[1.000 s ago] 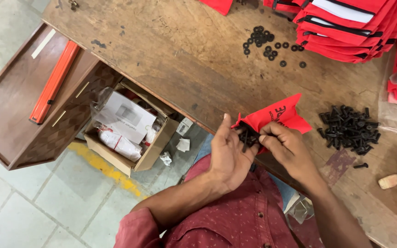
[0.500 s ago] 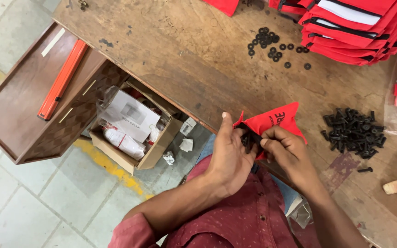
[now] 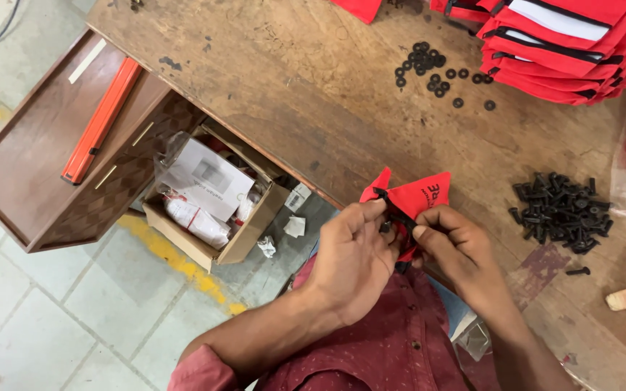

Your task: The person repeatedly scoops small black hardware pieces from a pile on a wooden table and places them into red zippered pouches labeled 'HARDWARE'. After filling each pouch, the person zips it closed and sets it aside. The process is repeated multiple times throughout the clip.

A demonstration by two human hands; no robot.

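Red fabric piece sits at the wooden table's near edge; left hand and right hand both pinch it between fingertips.

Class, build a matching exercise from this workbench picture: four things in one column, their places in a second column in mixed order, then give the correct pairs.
Things
1. red fabric piece
2. black washers
3. pile of black plugs
4. orange bar

Places
A. lying on the low brown shelf beside the table
B. scattered on the table near the stack of red bags
C. held between the left hand and right hand
D. heaped on the table to the right of the hands

Pairs: 1-C, 2-B, 3-D, 4-A
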